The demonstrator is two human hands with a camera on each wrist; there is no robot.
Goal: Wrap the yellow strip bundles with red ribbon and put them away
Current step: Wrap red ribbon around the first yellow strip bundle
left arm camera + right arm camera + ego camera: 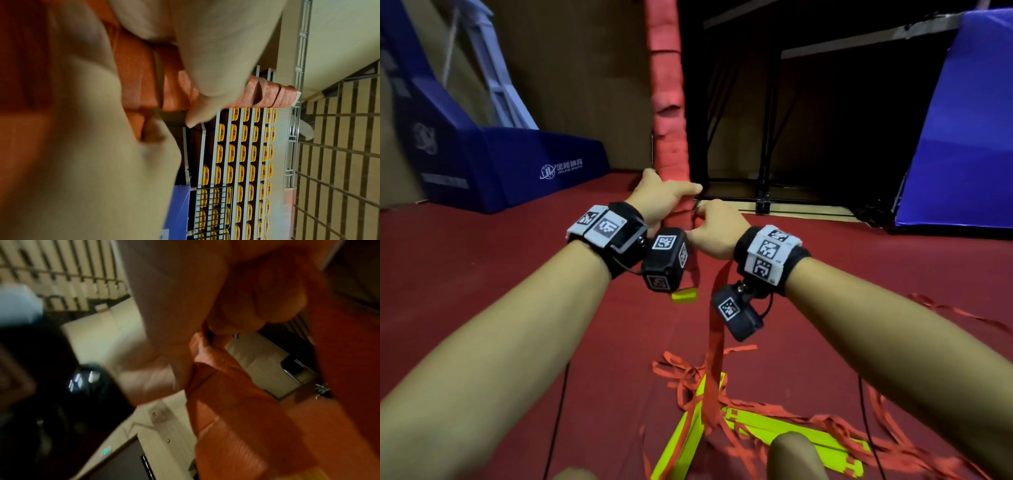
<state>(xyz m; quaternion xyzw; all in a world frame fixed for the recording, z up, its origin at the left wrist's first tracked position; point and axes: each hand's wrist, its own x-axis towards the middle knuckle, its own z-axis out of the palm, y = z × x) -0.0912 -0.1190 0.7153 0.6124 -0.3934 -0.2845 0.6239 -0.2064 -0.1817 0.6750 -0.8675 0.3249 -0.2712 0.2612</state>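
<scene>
A: Setting, quick.
B: Red carpet (482,274) floor. Blue padded base (517,161) far left, blue mat (962,137) on the right, black frame (767,137) at the back. The left wrist view catches rows of yellow seats (242,154).
A: Task item?
B: Wrapped bundle (667,102), upright at mid-frame and wound in red ribbon (717,329) above the hands. Its bare yellow end (684,295) pokes out below the left wrist camera.
A: Left hand?
B: Left hand (657,202) has its fingers curled round the wrapped bundle low down, forefinger laid across the front. The wrist view confirms skin tight on the red windings.
A: Right hand?
B: Right hand (717,229) is just beside the left, nearly touching it. Its fingertips are closed in a pinch on the red ribbon right at the bundle. The free tail hangs straight down from that hand to the floor. The right wrist view is blurred, but the ribbon shows running out from under the fingers.
A: On the floor?
B: Yellow strips (690,442) lie loose near the person, tangled with loose ribbon strands (822,419). More strands lie far right.
</scene>
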